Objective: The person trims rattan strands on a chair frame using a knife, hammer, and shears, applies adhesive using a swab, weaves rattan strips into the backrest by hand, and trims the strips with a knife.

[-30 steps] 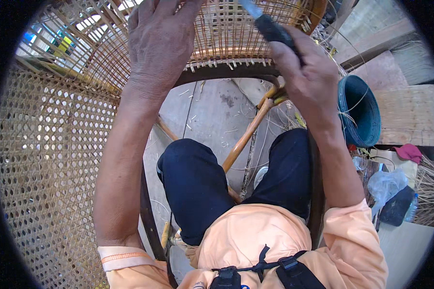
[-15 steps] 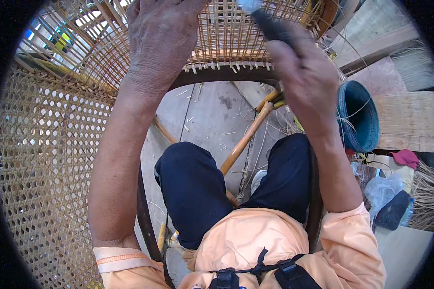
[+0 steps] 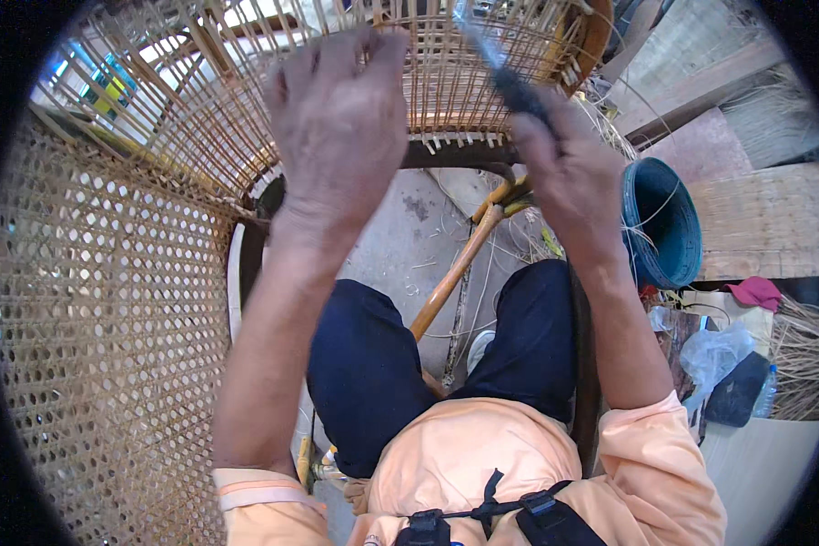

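Observation:
My right hand (image 3: 569,168) is closed round a black-handled tool with a narrow shiny metal blade (image 3: 484,41), which points up and left over the weave. The blade's far end runs out of view at the top. My left hand (image 3: 341,118) is raised over the left part of the woven rattan panel (image 3: 446,91), its back turned up. Motion smears its bent fingers, so I cannot tell whether they hold a strand. Short cut cane ends (image 3: 469,138) stick out along the panel's lower edge, above a dark curved frame bar (image 3: 450,156).
On the left stands a large open-weave cane panel (image 3: 109,318). To the right are a blue bucket (image 3: 642,227), a red cloth item (image 3: 753,293), a clear plastic bag (image 3: 714,355) and a bundle of cane strips (image 3: 805,364). A wooden pole (image 3: 455,273) slants between my knees.
My left hand has moved right and slightly down, off its former spot on the weave. My right hand, still gripping the tool, has shifted slightly down. The view has shifted a little.

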Demonstrator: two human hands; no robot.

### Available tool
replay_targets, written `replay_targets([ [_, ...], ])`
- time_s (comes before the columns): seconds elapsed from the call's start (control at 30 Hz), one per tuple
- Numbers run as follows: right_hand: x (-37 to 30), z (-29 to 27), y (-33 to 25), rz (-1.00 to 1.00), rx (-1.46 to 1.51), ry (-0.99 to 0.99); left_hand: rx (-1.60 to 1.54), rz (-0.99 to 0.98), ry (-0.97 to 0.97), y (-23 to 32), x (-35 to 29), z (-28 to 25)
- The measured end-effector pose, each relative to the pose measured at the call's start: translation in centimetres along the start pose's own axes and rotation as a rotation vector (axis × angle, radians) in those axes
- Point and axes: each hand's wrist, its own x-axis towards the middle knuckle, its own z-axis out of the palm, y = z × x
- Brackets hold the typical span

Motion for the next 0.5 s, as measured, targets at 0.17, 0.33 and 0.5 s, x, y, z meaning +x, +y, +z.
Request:
replay_targets([
  [0.17,-1.1,-0.5,0.6,0.075,0.062,0.013,-0.451,-0.285,-0.043,2.5,0.1,1.7],
  [0.33,-3.3,-1.2,1.1,0.169,0.120,0.023,-0.542,-0.424,0.029,3.6,1.1,2.0],
  [0.5,-5.3,-1.9,1.7,0.228,0.175,-0.036,-0.658,-0.607,-0.040,5.2,1.5,2.3],
])
